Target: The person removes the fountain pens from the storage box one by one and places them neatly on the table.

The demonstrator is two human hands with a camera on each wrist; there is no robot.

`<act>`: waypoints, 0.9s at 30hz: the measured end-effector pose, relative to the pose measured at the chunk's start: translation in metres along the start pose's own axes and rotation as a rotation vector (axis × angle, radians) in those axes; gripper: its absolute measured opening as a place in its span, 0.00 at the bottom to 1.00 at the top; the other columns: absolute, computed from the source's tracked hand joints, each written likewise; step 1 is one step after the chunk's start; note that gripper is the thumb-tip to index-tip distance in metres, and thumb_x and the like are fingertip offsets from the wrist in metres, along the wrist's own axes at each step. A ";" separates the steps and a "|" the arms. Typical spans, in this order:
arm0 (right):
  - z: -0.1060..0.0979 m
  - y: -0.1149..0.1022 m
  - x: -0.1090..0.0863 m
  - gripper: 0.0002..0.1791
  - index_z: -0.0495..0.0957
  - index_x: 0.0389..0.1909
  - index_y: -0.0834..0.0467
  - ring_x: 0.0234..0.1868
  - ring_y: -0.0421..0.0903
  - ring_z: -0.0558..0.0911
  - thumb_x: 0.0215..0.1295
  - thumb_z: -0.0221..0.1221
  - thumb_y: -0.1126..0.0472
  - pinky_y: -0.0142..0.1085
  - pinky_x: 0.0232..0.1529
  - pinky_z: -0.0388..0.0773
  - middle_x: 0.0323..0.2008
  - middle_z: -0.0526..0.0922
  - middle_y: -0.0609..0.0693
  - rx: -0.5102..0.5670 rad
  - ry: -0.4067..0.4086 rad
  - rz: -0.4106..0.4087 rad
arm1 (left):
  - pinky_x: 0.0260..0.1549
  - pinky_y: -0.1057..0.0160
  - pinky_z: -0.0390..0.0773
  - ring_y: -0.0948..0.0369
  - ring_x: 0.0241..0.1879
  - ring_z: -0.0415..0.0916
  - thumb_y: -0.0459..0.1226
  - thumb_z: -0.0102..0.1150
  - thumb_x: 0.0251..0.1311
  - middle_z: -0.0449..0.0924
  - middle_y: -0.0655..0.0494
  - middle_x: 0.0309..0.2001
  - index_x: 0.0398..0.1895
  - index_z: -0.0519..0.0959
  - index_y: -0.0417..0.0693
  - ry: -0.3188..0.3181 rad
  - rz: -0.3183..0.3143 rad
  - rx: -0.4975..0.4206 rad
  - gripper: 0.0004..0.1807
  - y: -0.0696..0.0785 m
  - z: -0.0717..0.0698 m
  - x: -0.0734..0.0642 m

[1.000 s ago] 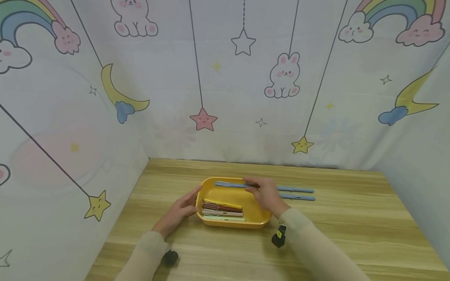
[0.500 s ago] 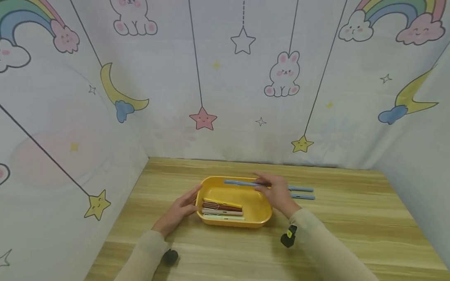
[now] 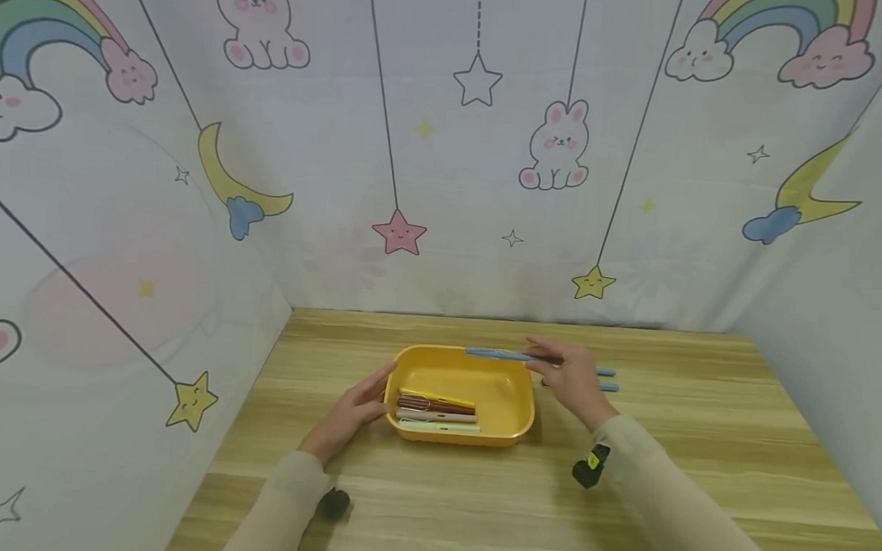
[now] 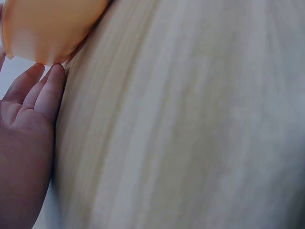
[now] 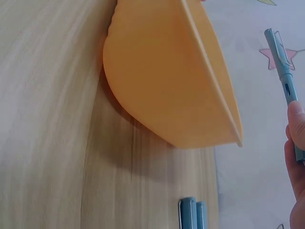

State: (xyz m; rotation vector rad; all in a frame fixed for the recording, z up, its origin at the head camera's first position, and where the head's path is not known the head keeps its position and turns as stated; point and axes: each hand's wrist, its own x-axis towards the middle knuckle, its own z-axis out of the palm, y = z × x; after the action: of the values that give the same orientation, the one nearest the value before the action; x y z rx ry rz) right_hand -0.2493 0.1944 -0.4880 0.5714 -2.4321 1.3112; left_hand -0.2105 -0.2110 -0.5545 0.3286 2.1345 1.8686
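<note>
My right hand (image 3: 575, 390) pinches a blue fountain pen (image 3: 488, 353) by its rear part, above the back right rim of a yellow plastic basket (image 3: 464, 439). In the right wrist view the capped end of this pen (image 5: 277, 55), with its wire clip, points up and away from the fingers (image 5: 296, 126). My left hand (image 3: 344, 418) rests its straight fingers against the basket's left end; the left wrist view shows fingertips (image 4: 57, 71) at the basket wall (image 4: 52, 28). Inside lie a yellow pen (image 3: 437, 398), a brown pen (image 3: 447, 408), a pinkish pen (image 3: 446, 418) and a pale green pen (image 3: 436, 427).
Two more blue pens (image 3: 609, 387) lie side by side on the wooden table (image 3: 697, 447), right of the basket and partly behind my right hand. Cloth walls (image 3: 474, 163) printed with stars, rabbits and rainbows enclose the table at the back and sides.
My right hand has lifted the blue pen and carried it rightward, from inside the basket's back edge to above its back right rim. The left hand stays at the basket's left end.
</note>
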 end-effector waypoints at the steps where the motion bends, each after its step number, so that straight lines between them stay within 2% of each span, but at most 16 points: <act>1: -0.003 0.000 -0.001 0.25 0.85 0.60 0.61 0.41 0.55 0.92 0.60 0.72 0.72 0.32 0.28 0.86 0.43 0.92 0.56 0.007 0.009 0.003 | 0.77 0.46 0.57 0.51 0.81 0.54 0.37 0.59 0.74 0.55 0.60 0.83 0.82 0.61 0.72 -0.001 0.000 0.001 0.37 0.000 0.000 0.000; 5: -0.016 0.003 -0.003 0.23 0.85 0.59 0.62 0.39 0.52 0.92 0.61 0.72 0.72 0.24 0.37 0.84 0.42 0.92 0.56 0.006 0.054 0.014 | 0.77 0.46 0.57 0.51 0.81 0.54 0.37 0.59 0.75 0.55 0.59 0.83 0.82 0.61 0.71 -0.001 0.001 0.001 0.37 0.000 0.000 0.000; 7: -0.022 0.005 -0.005 0.23 0.86 0.59 0.61 0.39 0.49 0.92 0.61 0.72 0.72 0.22 0.38 0.83 0.42 0.92 0.56 -0.003 0.076 0.022 | 0.77 0.46 0.58 0.51 0.81 0.54 0.36 0.59 0.74 0.55 0.59 0.83 0.82 0.61 0.71 0.000 -0.002 -0.002 0.37 0.000 0.000 0.000; 14: -0.037 0.017 -0.013 0.22 0.86 0.59 0.60 0.38 0.33 0.89 0.63 0.71 0.72 0.24 0.37 0.84 0.43 0.92 0.57 0.017 0.113 0.059 | 0.77 0.46 0.58 0.51 0.81 0.55 0.37 0.60 0.74 0.55 0.58 0.83 0.82 0.61 0.71 -0.001 -0.005 -0.005 0.38 -0.001 0.000 0.001; 22: -0.050 0.030 -0.024 0.23 0.86 0.59 0.60 0.39 0.33 0.89 0.62 0.71 0.72 0.20 0.38 0.82 0.44 0.92 0.57 -0.025 0.151 0.071 | 0.77 0.46 0.57 0.51 0.81 0.54 0.37 0.60 0.74 0.54 0.59 0.83 0.83 0.60 0.70 -0.008 0.008 -0.005 0.38 -0.004 -0.001 0.002; 27: -0.055 0.039 -0.033 0.24 0.86 0.57 0.62 0.40 0.21 0.84 0.59 0.72 0.75 0.17 0.40 0.80 0.43 0.92 0.59 -0.033 0.192 0.057 | 0.77 0.47 0.58 0.52 0.81 0.54 0.36 0.60 0.74 0.55 0.58 0.83 0.83 0.60 0.68 -0.009 0.008 -0.010 0.38 -0.002 0.000 0.001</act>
State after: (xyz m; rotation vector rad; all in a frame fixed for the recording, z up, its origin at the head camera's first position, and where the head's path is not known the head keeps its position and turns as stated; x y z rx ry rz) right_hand -0.2349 0.2670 -0.5014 0.3530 -2.3230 1.2819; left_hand -0.2110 -0.2111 -0.5562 0.3432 2.1202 1.8776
